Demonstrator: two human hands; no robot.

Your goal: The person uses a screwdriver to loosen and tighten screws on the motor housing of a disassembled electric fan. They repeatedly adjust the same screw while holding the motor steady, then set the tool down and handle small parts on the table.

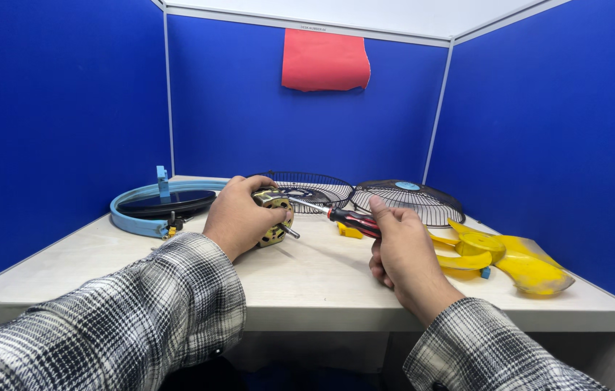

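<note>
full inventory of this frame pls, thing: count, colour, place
fan motor: 1, brass and silver, held above the table, centre-left
screwdriver: 1, red and black handle, tip at the motor
wire fan guards: 2, black, back of the table, side by side
fan blade: 1, yellow, right side of the table
small yellow part: 1, on the table under the screwdriver
blue ring: 1, light blue, back left of the table
dark disc: 1, inside the ring
table: 1, pale
partition walls: blue, on three sides
red cloth: 1, hung on the back wall
left hand: grip closed on the fan motor
right hand: grip closed on the screwdriver
</note>
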